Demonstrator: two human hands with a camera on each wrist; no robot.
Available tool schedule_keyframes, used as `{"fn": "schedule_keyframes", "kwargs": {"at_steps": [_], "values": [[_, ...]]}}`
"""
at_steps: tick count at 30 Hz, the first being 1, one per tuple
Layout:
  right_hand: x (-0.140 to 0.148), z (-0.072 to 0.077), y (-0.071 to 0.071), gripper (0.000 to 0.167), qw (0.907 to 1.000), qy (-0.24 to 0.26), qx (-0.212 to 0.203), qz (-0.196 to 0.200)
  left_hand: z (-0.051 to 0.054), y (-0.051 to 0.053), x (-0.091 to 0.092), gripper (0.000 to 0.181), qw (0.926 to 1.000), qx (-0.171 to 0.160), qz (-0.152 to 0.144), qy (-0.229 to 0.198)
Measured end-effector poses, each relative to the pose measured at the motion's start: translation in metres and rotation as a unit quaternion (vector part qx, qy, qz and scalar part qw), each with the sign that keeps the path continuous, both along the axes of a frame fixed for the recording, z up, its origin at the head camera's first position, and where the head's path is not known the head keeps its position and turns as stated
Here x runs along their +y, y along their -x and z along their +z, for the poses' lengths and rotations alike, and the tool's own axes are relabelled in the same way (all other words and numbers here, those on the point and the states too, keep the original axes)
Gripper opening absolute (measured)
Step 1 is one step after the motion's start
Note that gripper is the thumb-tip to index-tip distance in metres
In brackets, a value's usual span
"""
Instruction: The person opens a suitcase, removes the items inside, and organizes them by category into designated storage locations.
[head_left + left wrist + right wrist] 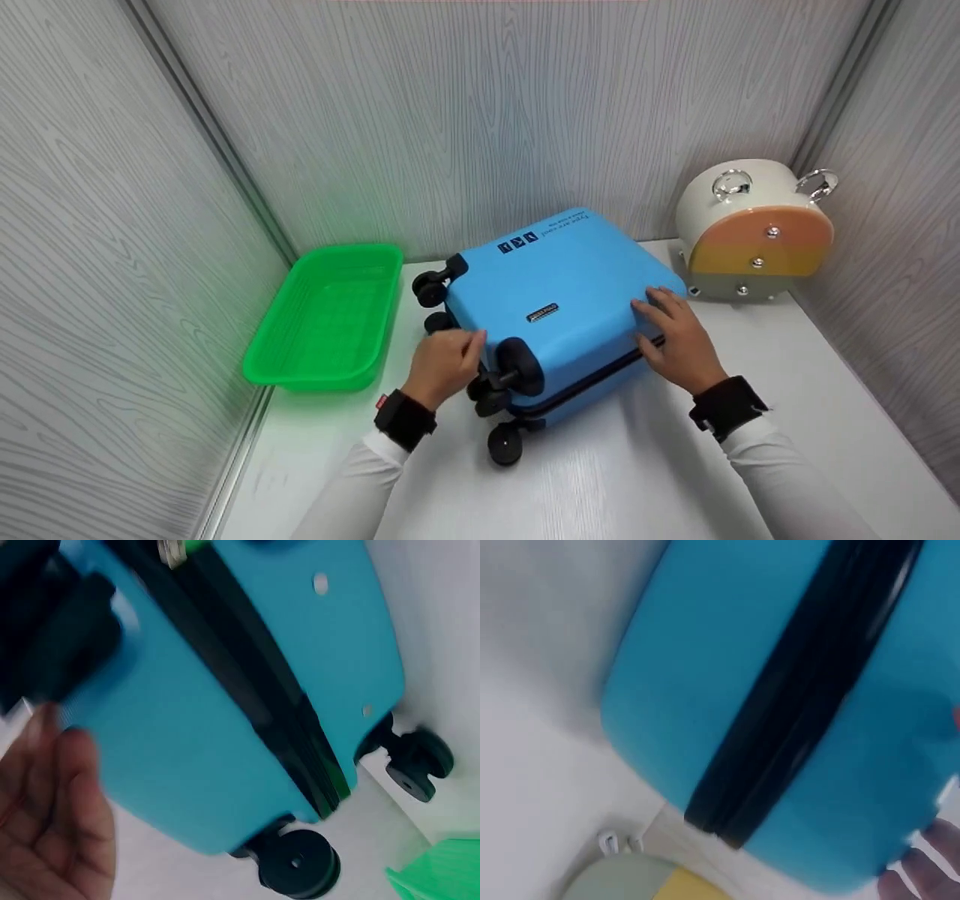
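- Right hand (681, 341) spreads out on the blue suitcase (577, 277).
- Left hand (444, 365) bends near a wheel (493, 403); can't tell if it grips.
- Blue suitcase lies between them.

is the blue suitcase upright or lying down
Lying down: the blue suitcase has its broad printed face up, and its black wheels stick out sideways.

Left sleeve (352, 487): white, long, close-fitting.
Right sleeve (791, 476): white, long, creased.
Left wristband (406, 421): wide, black, with a small red tag (381, 402).
Right wristband (727, 407): wide, black.
Left hand (442, 366): bare.
Right hand (682, 345): bare.
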State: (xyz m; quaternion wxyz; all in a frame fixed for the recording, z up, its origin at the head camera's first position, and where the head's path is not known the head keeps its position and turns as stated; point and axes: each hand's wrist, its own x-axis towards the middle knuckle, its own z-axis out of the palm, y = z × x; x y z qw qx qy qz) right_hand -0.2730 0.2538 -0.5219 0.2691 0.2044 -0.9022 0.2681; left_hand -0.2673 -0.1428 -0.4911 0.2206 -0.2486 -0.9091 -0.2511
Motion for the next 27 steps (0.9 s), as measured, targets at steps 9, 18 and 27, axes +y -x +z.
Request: {"fn": "schedule_keyframes", "kwargs": {"at_steps": [9,18,27], "values": [[-0.086,0.001,-0.027,0.068,0.9896,-0.031,0.106,0.092,0.034,0.087,-0.023,0.047,0.9908,-0.110,0.064,-0.045],[-0.154,-0.010,-0.050,0.100,0.9802,-0.176,0.082,0.039,0.024,0.121,-0.035,0.052,0.9715,-0.232,0.049,-0.009],[-0.149,-0.022,-0.042,0.081,0.9860,-0.138,0.092,0.016,0.008,0.123,-0.036,0.045,0.9754,-0.204,0.084,-0.006]]}}
